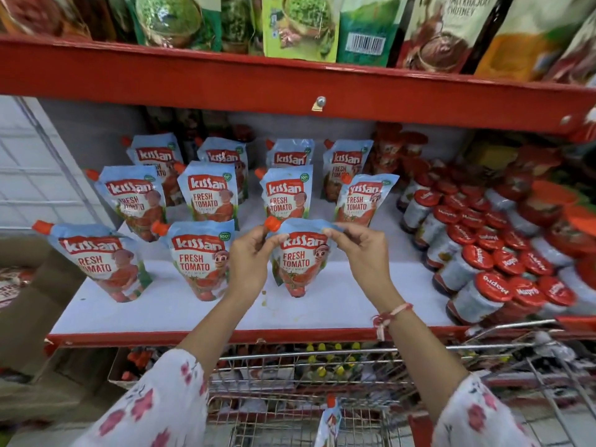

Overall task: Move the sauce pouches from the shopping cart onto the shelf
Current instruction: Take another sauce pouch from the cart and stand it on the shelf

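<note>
A blue tomato sauce pouch [298, 259] with an orange cap stands upright in the front row of the white shelf [193, 308]. My left hand [250, 262] pinches its top left corner by the cap. My right hand [361, 253] pinches its top right corner. Several matching pouches [200, 256] stand in rows to the left and behind it. One more pouch [330, 424] stands in the wire shopping cart [354, 353] below my arms.
Red-lidded jars [493, 259] fill the right part of the same shelf. The red upper shelf [290, 82] above carries green and brown chutney packs. Cardboard boxes [38, 301] sit at the left, beside the shelf unit.
</note>
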